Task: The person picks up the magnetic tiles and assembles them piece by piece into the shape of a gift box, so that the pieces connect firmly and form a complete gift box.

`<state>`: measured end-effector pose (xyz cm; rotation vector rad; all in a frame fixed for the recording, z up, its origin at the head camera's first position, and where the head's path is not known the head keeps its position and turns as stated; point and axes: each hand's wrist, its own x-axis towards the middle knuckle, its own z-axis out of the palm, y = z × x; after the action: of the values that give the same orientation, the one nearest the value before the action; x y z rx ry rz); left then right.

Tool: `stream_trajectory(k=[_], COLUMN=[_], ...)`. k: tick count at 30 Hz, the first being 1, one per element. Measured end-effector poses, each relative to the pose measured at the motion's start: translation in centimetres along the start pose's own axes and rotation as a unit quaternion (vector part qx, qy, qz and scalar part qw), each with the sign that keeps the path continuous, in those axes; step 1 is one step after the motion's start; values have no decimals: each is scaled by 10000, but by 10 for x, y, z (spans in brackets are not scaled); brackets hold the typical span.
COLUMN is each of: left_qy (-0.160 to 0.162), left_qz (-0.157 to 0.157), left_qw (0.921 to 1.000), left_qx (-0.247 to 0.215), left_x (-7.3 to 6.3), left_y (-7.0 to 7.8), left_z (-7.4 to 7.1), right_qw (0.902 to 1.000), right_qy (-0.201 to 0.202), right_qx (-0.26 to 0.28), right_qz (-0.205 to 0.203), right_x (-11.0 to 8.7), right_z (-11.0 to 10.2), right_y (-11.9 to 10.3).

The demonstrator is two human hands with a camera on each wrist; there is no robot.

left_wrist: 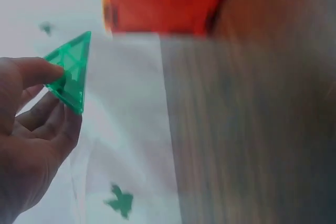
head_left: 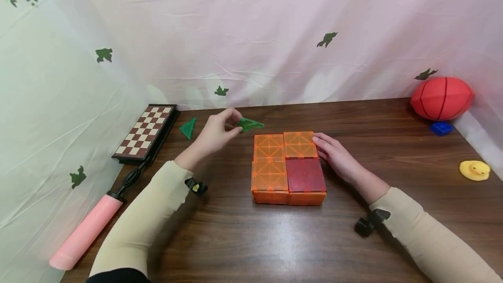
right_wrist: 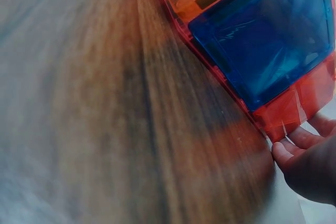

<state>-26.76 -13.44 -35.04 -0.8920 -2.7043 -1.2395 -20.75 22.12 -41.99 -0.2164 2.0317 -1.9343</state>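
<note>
In the head view my left hand point(head_left: 220, 132) pinches a green triangle magnetic tile point(head_left: 250, 124) between thumb and fingers, raised behind and left of a low box of magnetic tiles point(head_left: 270, 174). The left wrist view shows the same triangle tile point(left_wrist: 73, 72) held by its edge. The box top has orange square tiles and one dark red-purple square point(head_left: 305, 174). My right hand point(head_left: 338, 156) rests its fingertips against the box's back right corner. From the right wrist, a blue tile point(right_wrist: 268, 40) shows among red and orange ones, with fingertips point(right_wrist: 282, 153) at the red edge.
A second green triangle tile point(head_left: 188, 128) lies left of my left hand. Further left are a checkered board point(head_left: 144, 132) and a pink hand pump point(head_left: 87, 231). At right sit a red ball point(head_left: 442, 98), a blue block point(head_left: 441, 128) and a yellow duck point(head_left: 474, 170). Curtains border the table.
</note>
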Motion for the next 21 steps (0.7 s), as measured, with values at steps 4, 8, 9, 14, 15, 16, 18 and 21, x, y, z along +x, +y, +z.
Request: stream_trajectory(k=[4,8,9,14,15,16,18,21], left_qy=[-163,-372,-405,-647,-671,-692,-688,-674], left_qz=[440,693,757,1030,1062,1079,1087,1082], left_qw=[9984,9960,9954,9918,9914,9912,9912,9914], left_qx=[-327,-425,-422,-387,-358,-342,-304,-290], left_x=[-17,-26,-28,-30,-30,-30,-30,-30], left_y=[19,32,35,43,44,44,45,44], left_z=[13,25,28,38,40,41,42,43], right_qw=[10000,10000,10000,10000,10000,10000,10000,10000], right_qy=[5,6,2,21,24,26,19,5], right_qx=[18,33,40,55,61,69,84,56], right_qz=[8,-29,-39,-45,-43,-39,-43,-56], right_x=[0,0,0,1,1,1,1,1], right_z=[0,0,0,0,0,0,1,1], right_y=[0,0,0,0,0,0,0,0])
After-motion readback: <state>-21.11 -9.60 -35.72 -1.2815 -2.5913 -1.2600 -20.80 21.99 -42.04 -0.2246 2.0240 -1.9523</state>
